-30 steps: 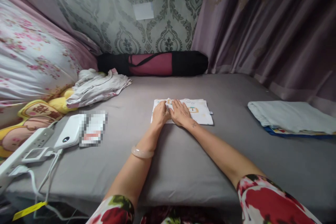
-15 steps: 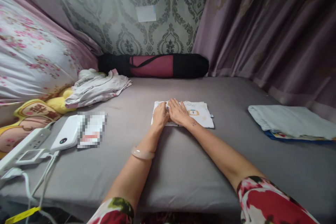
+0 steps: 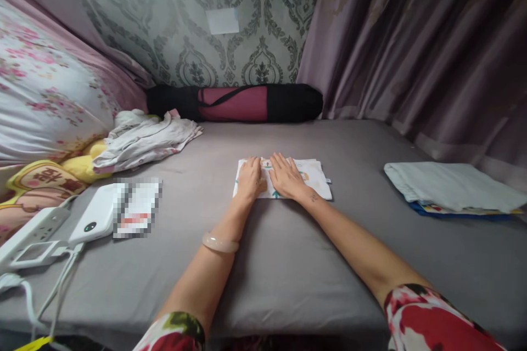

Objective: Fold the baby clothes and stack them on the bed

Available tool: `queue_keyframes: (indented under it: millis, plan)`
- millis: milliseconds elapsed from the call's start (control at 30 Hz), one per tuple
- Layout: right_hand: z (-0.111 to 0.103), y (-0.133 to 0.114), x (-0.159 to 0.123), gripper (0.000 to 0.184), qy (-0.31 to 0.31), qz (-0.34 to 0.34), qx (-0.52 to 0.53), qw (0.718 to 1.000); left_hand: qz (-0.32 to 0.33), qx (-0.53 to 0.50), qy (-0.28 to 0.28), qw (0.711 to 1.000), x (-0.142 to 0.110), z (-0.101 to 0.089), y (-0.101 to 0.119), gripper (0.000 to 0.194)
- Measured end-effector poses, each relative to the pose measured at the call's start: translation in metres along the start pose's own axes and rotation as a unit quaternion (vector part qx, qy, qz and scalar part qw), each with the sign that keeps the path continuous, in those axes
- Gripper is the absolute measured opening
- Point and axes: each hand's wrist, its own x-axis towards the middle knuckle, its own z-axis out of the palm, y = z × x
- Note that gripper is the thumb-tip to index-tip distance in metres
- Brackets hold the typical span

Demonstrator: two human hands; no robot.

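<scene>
A folded white cloth (image 3: 318,182) with small coloured prints and a little side tag lies flat on the grey bed sheet (image 3: 313,263). My left hand (image 3: 250,178) rests palm down on its left part, fingers stretched forward. On the middle of the cloth lies my right hand (image 3: 287,176), flat with its fingers a little spread. A narrow strip of print shows between the two hands. Neither hand grips anything; the cloth beneath the palms is hidden.
Folded pale clothes (image 3: 444,184) lie at right. Crumpled clothes (image 3: 152,140) and a yellow plush toy (image 3: 82,169) are at left, near a white power bank (image 3: 99,213), power strip (image 3: 41,233) and cables. A black and maroon bag (image 3: 234,103) lies along the wall.
My hands have moved apart on the cloth, the right one slightly rightward. The left fingers, curled before, are now stretched out. The view has shifted a little.
</scene>
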Motion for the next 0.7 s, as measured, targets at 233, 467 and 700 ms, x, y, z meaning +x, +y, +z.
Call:
queue_keyframes:
  millis: [233, 467, 700]
  plan:
    - [0.013, 0.006, -0.011, 0.058, -0.005, 0.002, -0.008, 1.000, 0.010, 0.061, -0.128, 0.990, -0.004, 0.004, 0.014, 0.052]
    - [0.004, 0.012, -0.012, 0.058, 0.012, 0.028, 0.002, 1.000, 0.010, 0.081, -0.027, 0.996, -0.004, 0.001, 0.014, 0.052]
    - [0.004, 0.025, -0.017, 0.059, -0.006, 0.081, -0.019, 0.997, 0.001, 0.078, -0.098, 0.992, -0.003, 0.005, 0.010, 0.056]
